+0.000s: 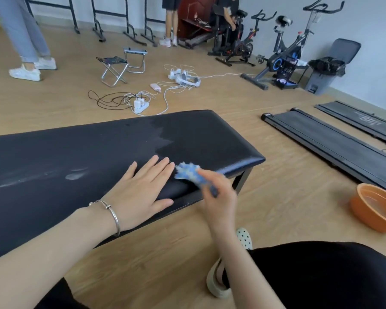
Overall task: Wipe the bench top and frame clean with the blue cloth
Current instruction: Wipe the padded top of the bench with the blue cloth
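A long black padded bench top [98,150] runs from the left edge to the middle, on a black metal frame [239,181]. A wet patch darkens its right end and pale smears mark its left part. My left hand [140,192] lies flat with straight fingers on the near edge of the pad. My right hand [216,197] grips a bunched blue cloth [188,172] against the pad's near right edge, just right of my left fingertips. The right hand and the cloth are blurred.
An orange basin [374,208] stands on the wood floor at the right. Two flat treadmills [330,141] lie behind it. Cables and chargers [140,103], folding stools [114,65], exercise bikes [283,54], a grey bin [323,76] and several people stand beyond the bench.
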